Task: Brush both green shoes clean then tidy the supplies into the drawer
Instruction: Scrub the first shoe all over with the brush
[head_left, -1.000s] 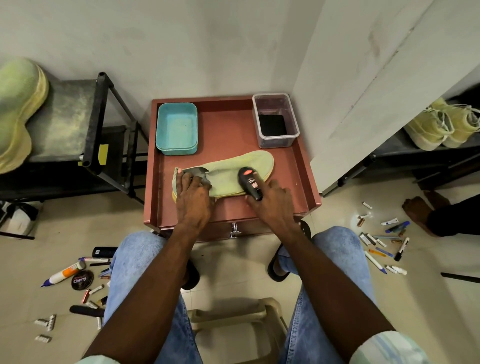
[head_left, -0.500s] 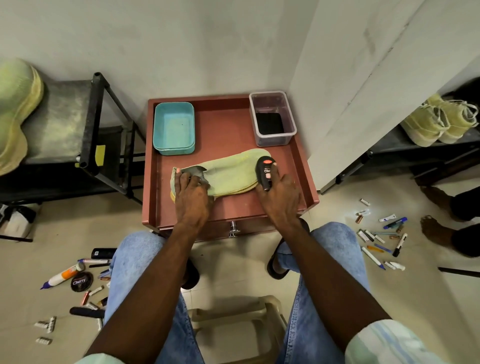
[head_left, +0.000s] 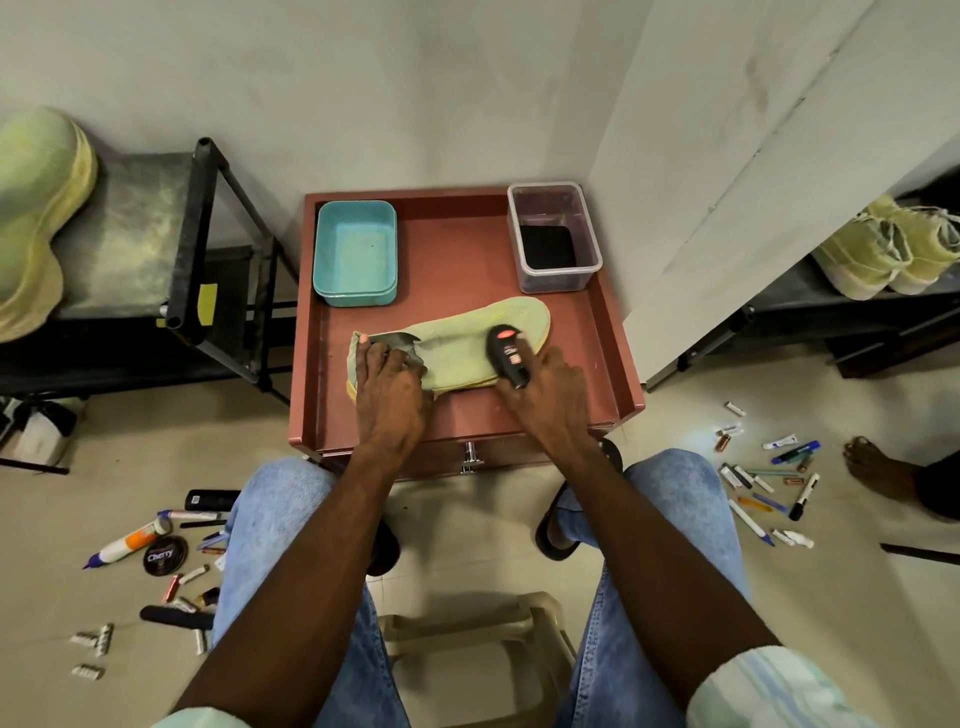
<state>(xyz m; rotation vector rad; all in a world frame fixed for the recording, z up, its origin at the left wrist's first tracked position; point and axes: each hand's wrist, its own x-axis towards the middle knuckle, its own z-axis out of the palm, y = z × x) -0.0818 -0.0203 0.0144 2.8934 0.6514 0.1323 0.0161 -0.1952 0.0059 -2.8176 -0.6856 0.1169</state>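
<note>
A pale green shoe (head_left: 467, 340) lies on its side across the red-brown table top (head_left: 462, 260), toe to the right. My left hand (head_left: 389, 387) holds its heel end down, fingers at the shoe's opening. My right hand (head_left: 545, 389) grips a black brush with a red label (head_left: 506, 353), pressed on the shoe's toe half. A second green shoe (head_left: 36, 208) rests on the black rack at the far left. The drawer knob (head_left: 470, 457) shows under the table's front edge, drawer closed.
A teal tray (head_left: 356, 252) and a clear tub with a dark pad (head_left: 553, 236) stand at the table's back. Polish tin (head_left: 165, 556), tubes and pens litter the floor on both sides. A pair of pale shoes (head_left: 888, 249) sits on the right shelf. Another person's foot (head_left: 878, 470) is at right.
My right hand has stroked the brush back and forth along the shoe: out towards the toe, then back a little towards the middle. My left hand has stayed on the heel.
</note>
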